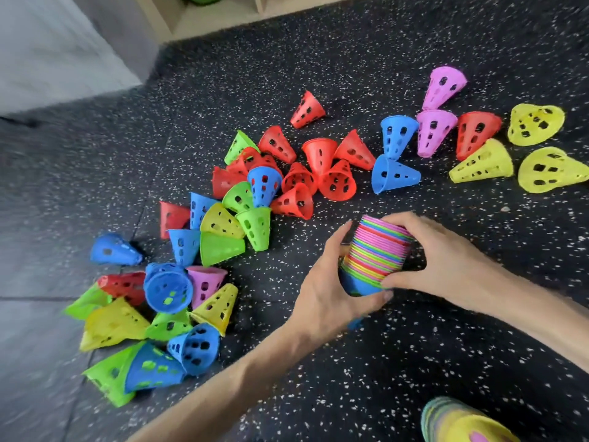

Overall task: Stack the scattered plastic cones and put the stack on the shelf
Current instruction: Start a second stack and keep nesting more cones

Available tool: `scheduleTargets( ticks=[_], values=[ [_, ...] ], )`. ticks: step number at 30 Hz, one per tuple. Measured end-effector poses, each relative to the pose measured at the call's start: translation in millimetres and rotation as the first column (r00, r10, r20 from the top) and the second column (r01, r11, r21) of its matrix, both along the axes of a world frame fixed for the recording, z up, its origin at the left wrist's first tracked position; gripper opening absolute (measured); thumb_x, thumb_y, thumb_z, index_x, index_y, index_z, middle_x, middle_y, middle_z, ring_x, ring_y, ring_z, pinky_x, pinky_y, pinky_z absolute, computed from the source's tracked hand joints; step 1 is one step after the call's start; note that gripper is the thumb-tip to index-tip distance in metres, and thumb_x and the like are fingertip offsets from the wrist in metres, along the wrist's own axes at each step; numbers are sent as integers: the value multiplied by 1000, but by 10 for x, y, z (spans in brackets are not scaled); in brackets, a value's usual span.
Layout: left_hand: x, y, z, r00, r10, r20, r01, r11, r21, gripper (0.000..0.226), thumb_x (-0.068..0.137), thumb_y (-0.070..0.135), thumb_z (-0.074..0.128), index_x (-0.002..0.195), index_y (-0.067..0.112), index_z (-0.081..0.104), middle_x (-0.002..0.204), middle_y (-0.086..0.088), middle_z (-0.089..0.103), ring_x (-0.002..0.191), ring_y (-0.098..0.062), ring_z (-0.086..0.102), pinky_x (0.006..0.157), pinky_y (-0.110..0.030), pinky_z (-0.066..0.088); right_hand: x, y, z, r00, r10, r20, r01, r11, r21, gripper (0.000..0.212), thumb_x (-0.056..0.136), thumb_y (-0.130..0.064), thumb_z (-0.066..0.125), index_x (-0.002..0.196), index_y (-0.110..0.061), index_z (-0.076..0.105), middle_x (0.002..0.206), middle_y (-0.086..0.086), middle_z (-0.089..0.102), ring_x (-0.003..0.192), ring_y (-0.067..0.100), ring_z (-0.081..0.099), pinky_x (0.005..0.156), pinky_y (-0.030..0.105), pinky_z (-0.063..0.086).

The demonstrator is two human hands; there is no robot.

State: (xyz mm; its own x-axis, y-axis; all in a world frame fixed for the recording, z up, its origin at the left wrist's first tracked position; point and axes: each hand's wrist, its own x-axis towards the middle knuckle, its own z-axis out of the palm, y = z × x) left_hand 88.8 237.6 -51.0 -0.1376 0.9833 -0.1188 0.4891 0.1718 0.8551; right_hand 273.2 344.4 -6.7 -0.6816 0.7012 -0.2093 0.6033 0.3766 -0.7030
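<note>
Floor: dark speckled rubber matting, filling most of the view. Landmark for all below = the held stack.

Shelf: pale wood unit sitting well up-left of the stack, at the top edge; only its lower part is showing.

Loose cones: a big mixed heap of red/blue/green/yellow is lying left and up-left of the stack, w/ a 2nd clump further down-left. A smaller group, pink, blue, red, yellow, is lying up-right. Most are tipped on their sides, some nested in twos.

Second stack: lying down-right of the held one at the bottom edge, partly cut off.

Held stack: many nested rims, multicolour, blue cone outermost at the near end. It is being held just above the floor, centre-right. Long axis is running roughly near-to-far, tilted up and slightly right, away from the person.

Left hand: cupping the near blue end, fingers curled round it, thumb up the left side of the stack.

Right hand: gripping from the right, fingers over the far rim end, thumb pressing the lower side.

Key relation: nearest loose cones (red/green edge of the big heap) are lying just left and up from the stack, so left hand is closer; right could keep the stack alone. Judgement only.

Writing/brands: none readable; frame is a bit motion-blurred.
</note>
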Motion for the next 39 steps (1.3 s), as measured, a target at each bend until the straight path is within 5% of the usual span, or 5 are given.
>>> scheduleTargets(
  ticks=[16,24,28,32,39],
  values=[
    [-163,-352,58,997,36,63,-37,999,22,108,78,35,88,159,43,17,135,12,61,114,-15,66,101,-45,53,-121,-302,-14,998,24,-63,-18,996,91,97,69,-48,85,145,-33,27,132,-21,39,117,-4,40,97,16,32],
    [-526,-457,159,937,347,52,-350,920,179,51,90,30,80,135,29,57,119,14,71,99,-15,65,83,-30,51,-175,-230,-1,990,-94,-103,108,985,138,97,68,-40,87,145,-26,31,125,-16,44,110,4,46,93,23,33],
    [-1196,-491,6,732,654,-190,-609,753,249,37,88,27,76,123,25,64,119,12,64,97,-22,62,95,-37,45,-180,-173,29,985,-131,-114,144,983,113,95,70,-38,87,146,-26,31,126,-16,44,108,1,43,91,21,31],
    [-1588,-451,20,572,558,-600,-607,781,148,50,85,28,76,132,23,59,132,-4,57,122,-32,47,100,-46,29,-187,-171,14,986,-128,-111,140,984,112,96,70,-37,87,146,-28,31,126,-17,44,108,0,43,92,22,31],
    [-1897,-308,117,700,520,-490,-514,843,160,50,88,2,75,133,17,59,133,-11,55,89,-13,65,82,-29,56,-184,-166,7,984,-142,-104,153,982,107,97,70,-37,87,147,-28,30,126,-17,43,108,1,42,94,24,32]
  ],
)
